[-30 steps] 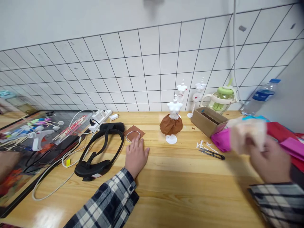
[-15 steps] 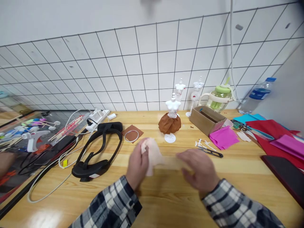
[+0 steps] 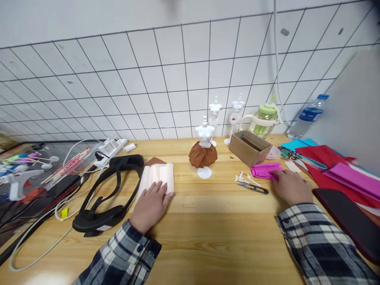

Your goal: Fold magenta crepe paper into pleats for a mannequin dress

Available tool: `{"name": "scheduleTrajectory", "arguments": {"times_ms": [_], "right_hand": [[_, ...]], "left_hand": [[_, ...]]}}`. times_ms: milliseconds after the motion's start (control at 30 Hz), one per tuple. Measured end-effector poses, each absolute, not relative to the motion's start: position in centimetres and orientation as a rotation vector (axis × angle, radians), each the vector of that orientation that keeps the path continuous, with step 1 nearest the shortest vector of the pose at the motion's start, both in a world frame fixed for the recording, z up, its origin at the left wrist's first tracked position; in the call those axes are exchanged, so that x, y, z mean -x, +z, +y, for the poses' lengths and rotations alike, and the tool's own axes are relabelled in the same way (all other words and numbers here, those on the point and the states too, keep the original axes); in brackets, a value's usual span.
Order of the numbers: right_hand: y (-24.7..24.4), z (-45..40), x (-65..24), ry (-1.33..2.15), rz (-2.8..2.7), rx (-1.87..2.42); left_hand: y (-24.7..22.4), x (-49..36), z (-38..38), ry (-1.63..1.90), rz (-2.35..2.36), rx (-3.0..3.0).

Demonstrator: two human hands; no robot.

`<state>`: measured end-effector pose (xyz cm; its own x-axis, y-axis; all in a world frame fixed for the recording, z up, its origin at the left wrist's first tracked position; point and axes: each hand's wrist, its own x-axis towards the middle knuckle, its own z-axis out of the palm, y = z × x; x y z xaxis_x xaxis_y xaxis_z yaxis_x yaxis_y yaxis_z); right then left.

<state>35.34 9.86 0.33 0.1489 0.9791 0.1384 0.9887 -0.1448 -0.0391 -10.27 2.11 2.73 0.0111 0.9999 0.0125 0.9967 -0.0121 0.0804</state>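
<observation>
My left hand (image 3: 150, 206) lies flat with fingers stretched out on a pale pink cloth (image 3: 158, 174), which is spread over part of a brown cloth piece (image 3: 154, 161). At the right, the fingertips of my right hand (image 3: 292, 188) pinch the edge of a bunched magenta cloth (image 3: 264, 170); my thumb is mostly hidden. Between the hands and farther back stands a small white mannequin (image 3: 204, 133) on a round base, wearing a gathered brown skirt (image 3: 203, 155). Thread snips (image 3: 253, 187) and small white scraps (image 3: 251, 179) lie left of my right hand.
A cardboard box (image 3: 249, 149), a lidded cup (image 3: 264, 120) and two more mannequins (image 3: 237, 113) stand by the tiled wall. A black headset (image 3: 101, 215) and white cables lie left. Red felt (image 3: 323, 154), a dark phone-like slab (image 3: 347, 221) and a water bottle (image 3: 310, 114) are right.
The pale pink cloth, held in my left hand before, now lies spread on the table under that hand, farther left. My right hand has moved right onto the magenta cloth, which is now bunched.
</observation>
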Motion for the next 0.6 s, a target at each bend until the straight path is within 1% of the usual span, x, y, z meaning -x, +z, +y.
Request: {"name": "scheduleTrajectory", "arguments": {"times_ms": [67, 167, 200, 267, 333, 367, 400, 467, 500, 533, 600], "right_hand": [[1.3, 9.5, -35.2, -0.152, -1.893, 2.335], [2.6, 9.1, -35.4, -0.335, -1.722, 2.276], [3.0, 8.9, -35.4, -0.395, -1.661, 2.199], [3.6, 8.4, -34.8, -0.455, -1.577, 2.001], [4.1, 7.6, -33.3, -0.459, -1.584, 1.794], [4.3, 7.1, -32.2, -0.458, -1.625, 1.709], [4.4, 6.5, -30.8, -0.445, -1.700, 1.603], [4.4, 5.0, -27.4, -0.391, -1.916, 1.342], [4.3, 4.2, -25.5, -0.341, -2.041, 1.180], [4.1, 3.3, -23.7, -0.258, -2.154, 1.068], [3.7, 1.7, -20.3, -0.066, -2.284, 0.934]], "left_hand": [[1.5, 10.9, 3.4, 0.112, 2.166, -2.220], [0.6, 12.2, 5.7, 0.248, 2.242, -2.126], [0.7, 12.5, 6.0, 0.352, 2.234, -2.121], [1.5, 12.3, 5.9, 0.679, 2.169, -2.161], [2.5, 11.0, 4.6, 0.960, 1.991, -2.114], [2.9, 9.9, 3.6, 1.022, 1.860, -2.010], [3.2, 8.7, 2.6, 0.988, 1.667, -1.879], [3.4, 5.8, 0.7, 0.782, 1.165, -1.596], [3.3, 4.3, -0.1, 0.737, 0.977, -1.463], [3.2, 3.0, -0.7, 0.750, 0.837, -1.357], [2.9, 1.1, -1.4, 0.821, 0.735, -1.274]]}}
